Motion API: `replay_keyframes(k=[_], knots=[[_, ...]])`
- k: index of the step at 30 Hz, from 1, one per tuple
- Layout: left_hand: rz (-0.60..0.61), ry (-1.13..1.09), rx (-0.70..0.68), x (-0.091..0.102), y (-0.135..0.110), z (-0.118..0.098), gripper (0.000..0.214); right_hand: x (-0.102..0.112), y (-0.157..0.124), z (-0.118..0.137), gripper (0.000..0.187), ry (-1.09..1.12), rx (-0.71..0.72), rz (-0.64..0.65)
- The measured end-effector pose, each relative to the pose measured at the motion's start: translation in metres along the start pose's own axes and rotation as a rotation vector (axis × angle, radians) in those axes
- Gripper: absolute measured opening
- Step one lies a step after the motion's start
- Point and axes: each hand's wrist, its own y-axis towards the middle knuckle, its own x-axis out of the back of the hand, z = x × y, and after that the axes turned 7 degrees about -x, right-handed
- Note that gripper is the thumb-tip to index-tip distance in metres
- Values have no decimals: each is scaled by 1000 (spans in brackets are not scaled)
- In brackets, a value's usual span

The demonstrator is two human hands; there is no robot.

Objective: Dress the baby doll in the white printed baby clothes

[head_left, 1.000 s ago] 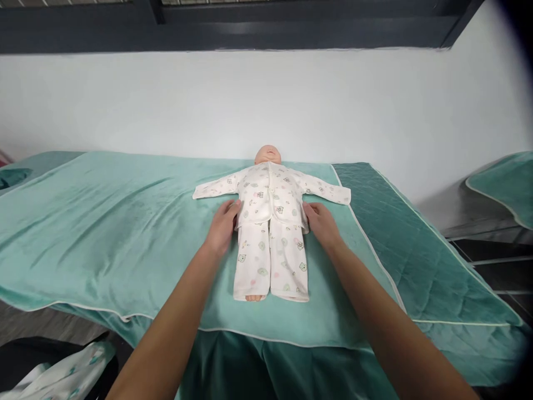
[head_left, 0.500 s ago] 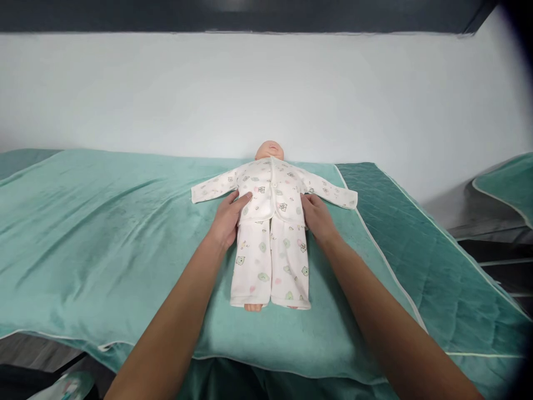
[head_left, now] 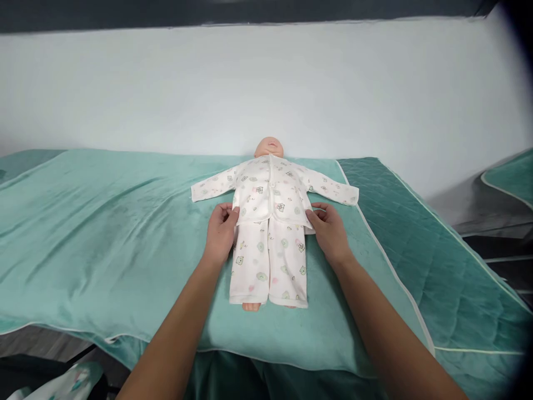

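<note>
A baby doll [head_left: 269,148] lies on its back on a light teal blanket [head_left: 104,222], arms spread. It wears a white printed top [head_left: 270,194] and matching trousers [head_left: 268,266]; one foot shows at the left trouser cuff. My left hand [head_left: 220,233] is at the top's left lower corner, with thumb and fingers closed on the hem. On the other side, my right hand [head_left: 331,230] pinches the right lower corner of the hem. Both forearms reach in from below.
A darker quilted teal cover [head_left: 416,244] lies to the right of the blanket, by a white wall [head_left: 250,89]. Another teal-covered surface [head_left: 510,178] is at the far right. A piece of printed white cloth [head_left: 62,383] shows at the bottom left, below the table edge.
Both hands slid from the sides of the doll's torso down to the top's lower corners and closed on the hem. The hem now lies straighter.
</note>
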Motion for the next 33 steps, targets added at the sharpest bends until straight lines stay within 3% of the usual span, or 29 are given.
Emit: replay_keyframes(k=[8, 18, 25, 33], knots=[[-12, -25, 8, 3, -11, -5, 25, 0, -4, 0, 38, 2, 55, -23], [-118, 237, -5, 8, -25, -9, 23, 4, -36, 3, 36, -340, 94, -109], [-120, 316, -4, 8, -27, -8, 19, 14, -59, -5, 32, -457, 125, -173], [-126, 313, -27, 11, -30, -5, 14, 16, -67, -5, 29, -474, 138, -150]])
